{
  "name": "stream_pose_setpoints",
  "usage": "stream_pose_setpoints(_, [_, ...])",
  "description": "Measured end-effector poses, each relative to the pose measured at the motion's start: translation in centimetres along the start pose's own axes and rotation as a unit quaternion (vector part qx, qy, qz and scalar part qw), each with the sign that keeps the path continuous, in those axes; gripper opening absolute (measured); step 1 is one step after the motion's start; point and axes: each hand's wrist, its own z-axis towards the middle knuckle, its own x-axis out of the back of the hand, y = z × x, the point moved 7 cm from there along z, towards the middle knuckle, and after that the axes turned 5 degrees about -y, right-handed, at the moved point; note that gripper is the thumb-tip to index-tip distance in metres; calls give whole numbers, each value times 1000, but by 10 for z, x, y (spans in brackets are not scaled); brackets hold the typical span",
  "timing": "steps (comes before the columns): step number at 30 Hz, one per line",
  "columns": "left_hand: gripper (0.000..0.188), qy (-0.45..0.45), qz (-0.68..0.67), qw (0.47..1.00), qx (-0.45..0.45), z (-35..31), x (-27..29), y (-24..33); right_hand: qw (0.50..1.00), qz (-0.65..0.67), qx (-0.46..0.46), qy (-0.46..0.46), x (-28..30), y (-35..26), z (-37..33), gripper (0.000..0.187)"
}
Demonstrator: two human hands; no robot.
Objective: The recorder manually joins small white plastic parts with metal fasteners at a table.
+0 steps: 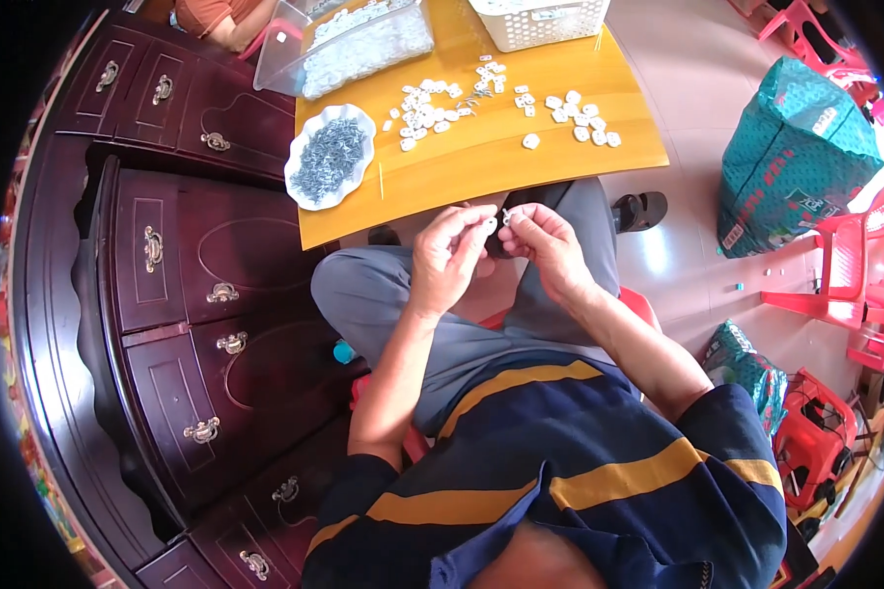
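dark carved wooden cabinets (196, 294) with brass handles fill the left side of the frame, and a pale tiled floor (697, 88) runs along the right, where red plastic chairs (855, 285) and a big teal woven bag (796, 157) stand. at upper centre sits a small yellow wooden table (481, 167). on its left corner rests a white scalloped dish (330, 157) heaped with small grey metal pieces (332, 155); to the right of it, scattered white plastic pieces (501, 103) lie loose over the tabletop. a clear plastic tub (349, 44) of more white pieces stands at the table's far left edge, and a white lattice basket (540, 22) at the far right edge. another person's arm in an orange sleeve (221, 20) shows at the upper left. just below the table's near edge, over the lap in grey trousers, the seated person's hands meet. the left hand (447, 257) is curled, thumb and forefinger pinching a small white plastic piece (490, 226). the right hand (545, 245) is touching it fingertip to fingertip, its fingers closed on something tiny at the same spot; what exactly, i cannot tell. a navy shirt with yellow stripes fills the bottom of the frame.
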Motion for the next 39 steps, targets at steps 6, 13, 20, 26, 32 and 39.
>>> stream_pose_setpoints(6, [18,17,-35,999,7,4,17,-6,998,-61,0,-24,-11,-1,-3,14])
stream_pose_setpoints(13, [6,5,-79,997,11,3,13,-15,998,-54,-14,-18,-10,0,-3,14])
stream_pose_setpoints(20, [14,-40,-119,989,78,-7,-4,-32,999,19,-32,14,4,5,2,11])
stream_pose_setpoints(26, [11,-34,-163,984,67,-7,-7,-26,1000,14,-26,10,1,5,0,12])
stream_pose_setpoints(32, [12,-37,-47,998,23,-3,8,-27,998,-60,-11,-13,-9,-2,-4,13])
stream_pose_setpoints(39, [17,-13,-66,997,39,-1,22,-29,992,-125,9,-32,-13,-1,-4,14])
